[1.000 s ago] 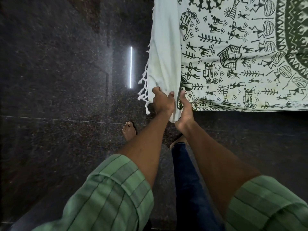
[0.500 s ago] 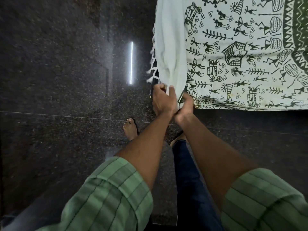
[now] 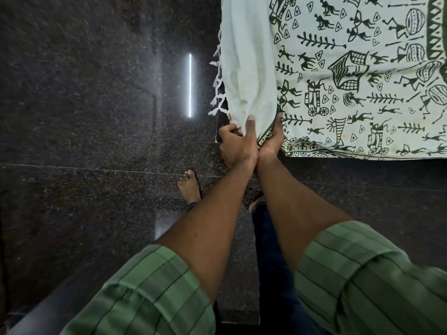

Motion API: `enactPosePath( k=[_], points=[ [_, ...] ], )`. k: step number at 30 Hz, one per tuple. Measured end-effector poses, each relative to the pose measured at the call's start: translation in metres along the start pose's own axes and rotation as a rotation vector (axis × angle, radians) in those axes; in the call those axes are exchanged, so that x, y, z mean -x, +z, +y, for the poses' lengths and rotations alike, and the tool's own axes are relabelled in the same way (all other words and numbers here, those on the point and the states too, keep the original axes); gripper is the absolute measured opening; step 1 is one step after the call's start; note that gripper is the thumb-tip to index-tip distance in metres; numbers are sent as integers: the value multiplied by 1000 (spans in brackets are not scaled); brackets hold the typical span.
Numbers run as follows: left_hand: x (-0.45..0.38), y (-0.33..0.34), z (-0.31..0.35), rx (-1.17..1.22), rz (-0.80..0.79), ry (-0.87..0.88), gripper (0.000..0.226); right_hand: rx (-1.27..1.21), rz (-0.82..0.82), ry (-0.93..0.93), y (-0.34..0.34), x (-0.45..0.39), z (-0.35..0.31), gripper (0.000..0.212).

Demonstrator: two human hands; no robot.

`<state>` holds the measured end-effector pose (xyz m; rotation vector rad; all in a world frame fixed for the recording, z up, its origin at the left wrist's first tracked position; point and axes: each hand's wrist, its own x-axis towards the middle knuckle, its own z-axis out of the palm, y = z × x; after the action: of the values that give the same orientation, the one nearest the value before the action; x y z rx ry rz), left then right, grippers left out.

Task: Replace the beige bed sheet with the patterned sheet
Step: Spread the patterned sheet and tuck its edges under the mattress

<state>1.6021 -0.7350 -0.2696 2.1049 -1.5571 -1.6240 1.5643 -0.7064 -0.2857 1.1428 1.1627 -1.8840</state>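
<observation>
Patterned sheet held at its near-left corner, spread over the top right of the view.

Your left hand grips the folded plain side edge, thumb on top, beside the white tassel fringe. Your right hand touches it wrist to wrist, fingers curled under the printed border. The sheet's near edge runs rightward from your hands. Dark polished floor lies open to the left and below; your sandalled foot stands near.
</observation>
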Motion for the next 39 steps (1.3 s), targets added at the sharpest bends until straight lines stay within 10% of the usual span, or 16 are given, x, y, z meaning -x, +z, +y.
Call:
enactPosePath(
  k=[5,8,13,18,24,29,39],
  points=[
    [5,1,0,-65,182,94,23,493,-68,138,-22,0,-9,89],
    [7,-12,3,-188,303,127,14,1275,11,172,-31,22,-36,89],
    [5,-22,-2,-505,236,348,21,2055,-12,-738,-9,45,-64,28],
    [8,-16,-3,-569,136,302,23,2185,-266,-1314,18,30,-55,40],
    [1,9,-22,-170,-60,105,35,2258,-590,-1366,29,-4,-65,37],
    [-11,32,-13,114,155,-129,20,2381,-841,-1471,31,-10,-91,57],
    [-19,45,-24,-46,270,-178,25,2526,-1151,-1707,51,-23,-91,67]
  ],
)
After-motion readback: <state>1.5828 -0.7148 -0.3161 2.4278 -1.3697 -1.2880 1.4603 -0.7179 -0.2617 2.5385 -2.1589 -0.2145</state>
